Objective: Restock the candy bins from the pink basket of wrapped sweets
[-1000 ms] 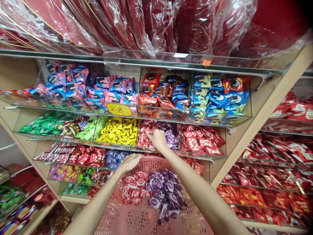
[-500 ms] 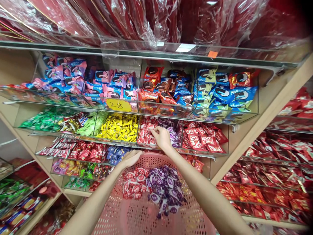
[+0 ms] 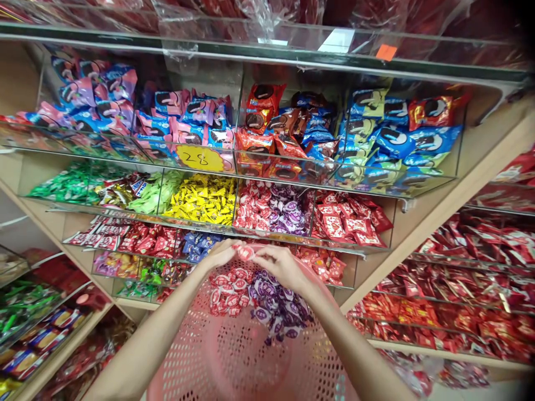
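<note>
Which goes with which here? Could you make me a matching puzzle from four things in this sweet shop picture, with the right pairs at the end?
Things:
1. Basket
2. Number card
3. Right hand
4. Small square sticker

Colours, places or states:
A. Orange, near the picture's upper right
B. Pinching a red-and-white sweet
C. Pink and full of holes
D. Yellow, marked 28

Right pairs: 1-C, 2-D, 3-B, 4-A

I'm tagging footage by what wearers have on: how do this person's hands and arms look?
Left hand and right hand are ungloved. No sleeve, watch, bracelet or marking shows on either; a thin ring can't be ruled out.
</note>
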`<state>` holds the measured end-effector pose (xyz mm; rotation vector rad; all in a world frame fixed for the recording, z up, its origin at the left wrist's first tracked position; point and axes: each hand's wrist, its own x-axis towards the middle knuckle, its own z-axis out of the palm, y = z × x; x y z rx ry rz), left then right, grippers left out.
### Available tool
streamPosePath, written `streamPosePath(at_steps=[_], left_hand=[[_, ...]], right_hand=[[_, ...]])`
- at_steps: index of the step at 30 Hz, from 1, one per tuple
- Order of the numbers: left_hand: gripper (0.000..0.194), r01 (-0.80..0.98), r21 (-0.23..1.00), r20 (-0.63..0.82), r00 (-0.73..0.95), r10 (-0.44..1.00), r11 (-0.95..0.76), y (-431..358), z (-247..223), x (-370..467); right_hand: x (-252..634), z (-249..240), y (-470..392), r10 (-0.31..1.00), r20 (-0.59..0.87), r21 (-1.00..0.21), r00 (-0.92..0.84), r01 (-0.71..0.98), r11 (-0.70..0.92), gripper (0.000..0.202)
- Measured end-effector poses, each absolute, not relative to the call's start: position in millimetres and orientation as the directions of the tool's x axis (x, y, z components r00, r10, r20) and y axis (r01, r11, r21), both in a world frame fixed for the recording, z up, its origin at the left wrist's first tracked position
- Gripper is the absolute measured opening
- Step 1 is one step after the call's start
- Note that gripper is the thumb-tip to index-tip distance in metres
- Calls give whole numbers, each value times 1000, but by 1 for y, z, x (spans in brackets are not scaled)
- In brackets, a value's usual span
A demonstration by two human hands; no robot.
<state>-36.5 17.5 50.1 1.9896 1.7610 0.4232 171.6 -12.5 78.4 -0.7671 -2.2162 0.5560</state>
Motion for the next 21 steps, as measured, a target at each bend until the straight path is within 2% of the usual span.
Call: streamPosePath(at_steps=[3, 6, 8, 21], left_hand=[[51, 857, 504, -11, 134, 991, -110, 19, 49, -37], [51, 860, 502, -19, 110, 994, -85, 20, 50, -34], [52, 866, 494, -27, 103, 994, -76, 20, 51, -33], [51, 896, 427, -26, 148, 989, -123, 14, 52, -30]], right_hand=[[174, 58, -15, 597, 360, -467, -717, 415, 780, 27], [177, 39, -12, 586, 256, -334, -769, 499, 800, 30], [178, 30, -10, 581, 225, -292, -782, 515, 806, 31], [169, 9, -22, 593, 232, -324, -771, 514, 794, 36]])
